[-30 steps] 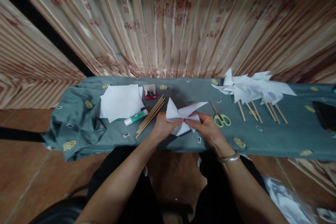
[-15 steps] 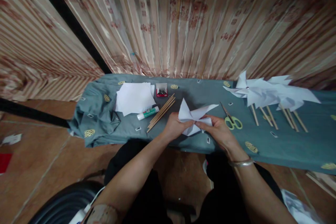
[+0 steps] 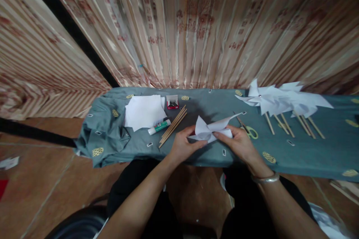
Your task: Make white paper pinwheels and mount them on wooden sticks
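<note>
Paper folded into a half-made pinwheel (image 3: 213, 130) sits between the two hands, just above the near edge of the surface (image 3: 308, 153), which is draped in a grey-green cloth with small yellow motifs. The left hand (image 3: 183, 145) pinches the white sheet at its middle from the left, thumb and fingers closed on the folds; the right hand (image 3: 238, 143) does the same from the right, its grip narrow and closed on the paper, with a metal bangle (image 3: 265, 178) on that wrist. One pointed flap of the sheet juts up and to the right, toward the scissors.

Green-handled scissors (image 3: 248, 130) lie just beside the right hand, partly hidden by it. Left of the hands, a bundle of wooden sticks (image 3: 173, 126) lies slanted, with a glue stick (image 3: 159, 127) just beside it and a stack of white paper squares (image 3: 144, 112) further left. A small red box (image 3: 172, 102) stands near the far edge, close to the tips of the sticks. Well apart on the right, several finished white pinwheels (image 3: 283, 101) on sticks lie overlapping. Striped curtain fabric (image 3: 196, 26) hangs behind the surface.
</note>
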Available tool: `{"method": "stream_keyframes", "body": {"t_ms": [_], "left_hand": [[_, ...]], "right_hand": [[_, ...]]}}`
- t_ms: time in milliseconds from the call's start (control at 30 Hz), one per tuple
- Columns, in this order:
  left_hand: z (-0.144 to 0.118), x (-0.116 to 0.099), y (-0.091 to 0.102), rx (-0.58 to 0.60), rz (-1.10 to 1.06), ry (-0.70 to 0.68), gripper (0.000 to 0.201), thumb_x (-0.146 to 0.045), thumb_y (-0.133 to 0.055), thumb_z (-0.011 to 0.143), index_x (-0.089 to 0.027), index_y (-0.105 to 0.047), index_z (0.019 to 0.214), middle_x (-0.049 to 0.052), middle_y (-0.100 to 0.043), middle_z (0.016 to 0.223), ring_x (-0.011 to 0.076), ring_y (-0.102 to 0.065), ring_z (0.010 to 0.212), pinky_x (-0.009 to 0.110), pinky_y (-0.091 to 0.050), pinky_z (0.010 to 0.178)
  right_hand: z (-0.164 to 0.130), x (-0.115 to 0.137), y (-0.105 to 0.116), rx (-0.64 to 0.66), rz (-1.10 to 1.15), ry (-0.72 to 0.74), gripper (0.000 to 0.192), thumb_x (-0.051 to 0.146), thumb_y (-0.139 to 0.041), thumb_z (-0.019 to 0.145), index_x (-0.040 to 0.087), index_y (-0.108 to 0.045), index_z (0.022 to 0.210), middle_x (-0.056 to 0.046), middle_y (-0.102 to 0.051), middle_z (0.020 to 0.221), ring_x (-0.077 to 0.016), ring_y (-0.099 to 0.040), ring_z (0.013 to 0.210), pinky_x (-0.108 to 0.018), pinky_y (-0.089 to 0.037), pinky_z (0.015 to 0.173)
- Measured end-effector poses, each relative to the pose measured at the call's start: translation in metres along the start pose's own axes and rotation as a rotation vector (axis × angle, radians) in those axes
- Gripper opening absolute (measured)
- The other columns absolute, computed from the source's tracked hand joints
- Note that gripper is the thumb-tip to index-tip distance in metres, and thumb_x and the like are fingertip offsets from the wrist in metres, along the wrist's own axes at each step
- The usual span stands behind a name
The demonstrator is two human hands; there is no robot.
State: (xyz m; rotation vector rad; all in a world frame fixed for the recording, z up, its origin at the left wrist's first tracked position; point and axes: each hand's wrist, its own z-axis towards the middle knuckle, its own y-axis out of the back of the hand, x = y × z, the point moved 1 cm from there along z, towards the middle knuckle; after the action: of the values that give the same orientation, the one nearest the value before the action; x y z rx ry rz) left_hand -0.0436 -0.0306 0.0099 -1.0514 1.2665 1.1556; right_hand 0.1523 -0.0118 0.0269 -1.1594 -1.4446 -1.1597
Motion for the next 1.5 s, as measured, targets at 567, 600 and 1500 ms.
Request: {"method": "stream_keyframes", "body": {"t_ms": [567,600,1500], "left_hand": [[-0.057,0.005,0.032,-0.183,0.084,0.065,0.03,-0.034,-0.074,0.076,-0.019,-0.076,0.101,0.009,-0.076,0.097,0.0228,-0.071,0.092,0.037,-0.054,0.091],[-0.059,0.005,0.031,-0.193,0.071,0.064,0.028,-0.035,-0.073,0.077,-0.019,-0.077,0.1,0.008,-0.077,0.096,0.0221,-0.071,0.09,0.036,-0.055,0.089],[0.07,0.009,0.059,-0.163,1.177,-0.087,0.017,-0.018,-0.06,0.086,-0.019,-0.077,0.089,0.011,-0.072,0.093,0.0256,-0.063,0.098,0.037,-0.048,0.088]], "right_hand": [[0.015,0.016,-0.003,-0.3,-0.565,0.614,0.015,0.028,-0.058,0.084,0.021,-0.071,0.083,-0.006,-0.073,0.085,-0.0259,-0.066,0.089,-0.04,-0.052,0.082],[0.014,0.019,-0.006,-0.295,-0.597,0.665,0.015,0.025,-0.057,0.085,0.021,-0.071,0.084,-0.007,-0.073,0.088,-0.0261,-0.066,0.092,-0.04,-0.053,0.083],[-0.012,0.008,-0.034,-0.035,-0.695,0.866,0.027,0.007,-0.055,0.086,0.016,-0.069,0.106,-0.012,-0.073,0.111,-0.0271,-0.063,0.111,-0.048,-0.053,0.099]]}}
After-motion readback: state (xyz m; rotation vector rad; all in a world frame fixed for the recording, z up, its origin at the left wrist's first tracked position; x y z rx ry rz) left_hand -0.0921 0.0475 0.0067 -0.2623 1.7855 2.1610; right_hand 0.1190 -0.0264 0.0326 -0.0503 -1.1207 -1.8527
